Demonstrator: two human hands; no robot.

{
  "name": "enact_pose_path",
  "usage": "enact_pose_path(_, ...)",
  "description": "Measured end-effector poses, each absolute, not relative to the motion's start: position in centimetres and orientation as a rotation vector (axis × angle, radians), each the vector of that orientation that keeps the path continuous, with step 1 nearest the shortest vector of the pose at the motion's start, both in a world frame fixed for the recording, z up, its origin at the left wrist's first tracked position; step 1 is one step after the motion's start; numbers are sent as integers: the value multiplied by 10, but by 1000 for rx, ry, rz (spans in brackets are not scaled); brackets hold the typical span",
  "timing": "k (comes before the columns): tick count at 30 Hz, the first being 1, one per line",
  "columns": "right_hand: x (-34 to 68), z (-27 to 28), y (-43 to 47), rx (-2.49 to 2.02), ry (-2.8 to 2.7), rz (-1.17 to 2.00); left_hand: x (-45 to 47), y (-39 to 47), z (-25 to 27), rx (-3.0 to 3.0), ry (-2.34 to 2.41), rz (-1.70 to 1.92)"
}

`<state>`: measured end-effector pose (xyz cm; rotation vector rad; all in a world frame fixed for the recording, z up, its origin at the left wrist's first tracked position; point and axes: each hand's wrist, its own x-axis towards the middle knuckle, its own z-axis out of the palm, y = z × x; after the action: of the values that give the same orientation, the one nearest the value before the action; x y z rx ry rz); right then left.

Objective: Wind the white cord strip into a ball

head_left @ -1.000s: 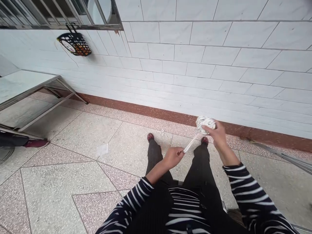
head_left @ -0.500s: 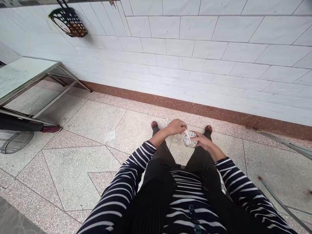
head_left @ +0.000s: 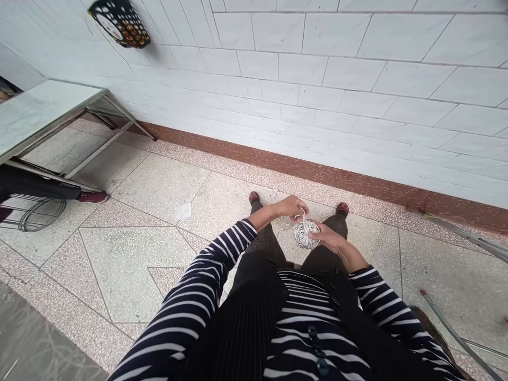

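A whitish ball of cord point(head_left: 305, 235) hangs in front of my lap, between my knees. My right hand point(head_left: 328, 237) grips it from the right side, the fingers lying round its edge. At its upper left, my left hand point(head_left: 292, 207) pinches a strand of the same cord that runs up from the ball. More loose pale cord point(head_left: 274, 198) shows on the floor by my left shoe, partly hidden behind the hand.
A low table point(head_left: 51, 106) with metal legs stands at left, beside another person's shoe point(head_left: 93, 197) and a wire rack point(head_left: 42, 214). A patterned bag point(head_left: 119, 24) hangs on the tiled wall. White paper point(head_left: 183, 211) lies on the floor; metal tubes point(head_left: 448, 323) are at right.
The ball has turned and sits slightly lower and further left in my right hand. The left hand still holds the strand above it. My view has shifted a little.
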<state>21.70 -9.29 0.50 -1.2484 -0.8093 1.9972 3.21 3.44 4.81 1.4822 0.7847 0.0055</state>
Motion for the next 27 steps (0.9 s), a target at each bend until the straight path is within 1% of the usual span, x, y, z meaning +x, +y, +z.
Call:
enact_pose_path(5,220,7,-105,-1254,-719,1991,35,39,42,1526,739,-78)
enact_pose_path(11,236,6,-114,-1185,-625,1914,33,24,27,1484,676,208)
enact_pose_path(15,236,3,-117,-1170,-602,1908,36,-9,2,1275,609,291)
enact_pose_path(19,228,-2,-129,-1166,-554,1921,28,-34,-24,1195,669,357)
enact_pose_path(23,234,6,-151,-1159,-503,1870,11,-44,-42,1381,815,261)
enact_pose_path(27,263,43,-175,-1119,-506,1726,3,-36,-52,1771,985,208)
